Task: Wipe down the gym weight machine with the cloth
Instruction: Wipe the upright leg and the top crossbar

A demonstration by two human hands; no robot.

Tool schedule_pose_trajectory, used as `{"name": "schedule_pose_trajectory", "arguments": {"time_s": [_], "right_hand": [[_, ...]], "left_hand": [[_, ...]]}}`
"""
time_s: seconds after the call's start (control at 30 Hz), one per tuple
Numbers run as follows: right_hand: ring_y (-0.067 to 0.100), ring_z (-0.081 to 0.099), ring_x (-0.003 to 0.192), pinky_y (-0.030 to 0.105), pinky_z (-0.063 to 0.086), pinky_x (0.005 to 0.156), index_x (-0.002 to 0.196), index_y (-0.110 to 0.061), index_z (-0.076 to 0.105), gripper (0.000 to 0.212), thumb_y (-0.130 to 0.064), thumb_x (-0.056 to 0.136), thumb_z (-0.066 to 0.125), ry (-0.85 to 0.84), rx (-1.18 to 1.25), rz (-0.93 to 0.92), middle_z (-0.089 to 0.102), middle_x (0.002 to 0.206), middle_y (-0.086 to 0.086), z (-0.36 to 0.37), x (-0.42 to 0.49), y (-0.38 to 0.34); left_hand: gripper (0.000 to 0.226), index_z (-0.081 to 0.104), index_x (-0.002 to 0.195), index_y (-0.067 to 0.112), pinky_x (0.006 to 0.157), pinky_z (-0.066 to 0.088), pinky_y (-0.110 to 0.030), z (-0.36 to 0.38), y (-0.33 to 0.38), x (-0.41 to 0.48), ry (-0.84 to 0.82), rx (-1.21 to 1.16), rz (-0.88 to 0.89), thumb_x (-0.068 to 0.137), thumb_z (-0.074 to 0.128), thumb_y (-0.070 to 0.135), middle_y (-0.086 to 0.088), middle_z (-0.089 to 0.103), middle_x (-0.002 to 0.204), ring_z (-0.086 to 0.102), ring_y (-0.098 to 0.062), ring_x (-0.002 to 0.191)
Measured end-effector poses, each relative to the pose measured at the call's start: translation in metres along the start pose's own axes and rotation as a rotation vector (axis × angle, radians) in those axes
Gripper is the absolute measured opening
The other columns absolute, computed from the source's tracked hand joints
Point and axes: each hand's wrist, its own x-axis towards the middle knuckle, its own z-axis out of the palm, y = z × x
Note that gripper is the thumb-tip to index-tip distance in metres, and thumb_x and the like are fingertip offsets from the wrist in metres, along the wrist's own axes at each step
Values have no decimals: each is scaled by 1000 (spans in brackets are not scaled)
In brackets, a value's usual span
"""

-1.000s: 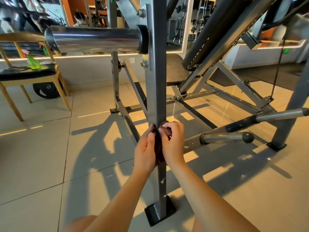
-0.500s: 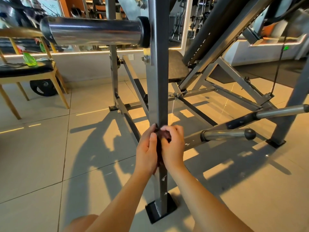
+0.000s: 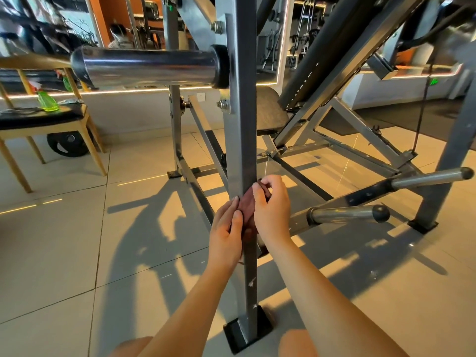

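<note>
catalogue entry: lower post of the weight machine, near to far

- knees (image 3: 134, 346): bare, at the bottom edge, either side of the post foot (image 3: 247, 328), which stands on the tiled floor (image 3: 64, 253)
- left hand (image 3: 226, 235): at the left edge of the grey upright post (image 3: 243, 140), low on its length; thumb and fingers curled, clamping the cloth to the metal
- right hand (image 3: 271, 210): at the post's right edge, fingers curled and pinching a bunched fold of the cloth
- cloth (image 3: 247, 207): dark reddish brown, seemingly wrapped round the post between the two hands; its far side is hidden
- change: within the last second the right hand has climbed a little and now sits above the left, which keeps about its height; more cloth shows between them. judged: a short rub of the lower post is in hand, with the stretch down to the foot and the long run above yet to do
- chrome pegs (image 3: 347, 215): two, black-capped, right of the post, untouched
- seat pad (image 3: 268, 112): dark, behind the post
- chrome weight sleeve (image 3: 152, 65): juts left from the post, higher up
- wooden chair (image 3: 51, 122): far left; green spray bottle (image 3: 47, 101) toward the far edge of its seat; black weight plate (image 3: 68, 144) on the floor beneath
- writing: no brand or label readable on the frame; a green lit sign (image 3: 434, 81) far right is too small to read
</note>
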Motion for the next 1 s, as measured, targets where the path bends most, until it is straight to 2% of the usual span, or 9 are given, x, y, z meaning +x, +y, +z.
{"name": "schedule_pose_trajectory", "arguments": {"time_s": [0.07,0.17,0.27,0.37,0.5,0.73,0.8,0.9,1.0], "right_hand": [[11,58,100,19,52,77,108,-22,56,6,-23,103,57,18,17,37,60,106,-4,-6,-2,-1],[5,55,106,19,53,88,108,-27,54,9,-20,102,57,139,135,-31,57,113,-4,-9,9,-22],[4,51,112,6,45,90,113,-28,57,17,-20,99,63,72,112,-140,53,120,-5,-4,17,-31],[1,52,109,4,42,87,111,-21,62,14,-20,97,66,-12,58,-149,55,116,-7,-5,6,-13],[-3,54,102,3,41,82,103,-20,62,11,-14,96,67,-65,61,-53,54,107,-14,-8,-34,27],[-3,56,97,4,40,79,99,-23,61,16,-8,95,66,-156,21,169,57,102,-15,-12,-68,63],[-4,55,98,1,39,78,100,-21,62,11,-12,96,67,-129,43,140,58,102,-12,-15,-57,54],[-3,55,102,2,42,81,103,-22,62,10,-15,97,67,-75,71,84,56,105,-14,-6,-48,46],[-10,53,101,2,41,81,104,-23,61,11,-15,98,65,-33,94,102,59,107,-10,3,-61,57]], "left_hand": [[40,50,146,37,110,47,-37,-2,4,1,-9,-38,-6,107,43,42,20,47,142,45,2,130],[40,46,148,40,111,40,-23,-5,10,5,-11,-43,36,108,41,39,14,49,147,42,-1,136],[38,52,144,40,116,39,-39,-6,15,-1,-42,-80,16,109,38,37,18,58,139,48,0,132],[38,53,142,43,116,39,-41,-6,4,-9,-69,-96,-21,107,38,43,18,58,140,49,-1,133],[37,56,139,42,113,44,-44,-3,-25,-21,-45,-140,-131,105,42,46,12,61,139,54,-7,130],[30,57,121,65,117,39,-43,10,-42,-42,-38,-131,-197,102,44,44,18,56,142,49,-5,135],[28,58,117,66,113,43,-37,10,-42,-44,-41,-139,-229,101,44,48,16,60,138,53,-5,131],[31,56,132,52,91,48,-11,9,-45,-49,-58,-141,-279,107,42,38,15,64,132,58,4,118],[34,53,138,49,104,47,-22,9,-54,-55,-71,-119,-259,108,42,36,15,61,138,55,-1,126]]}}
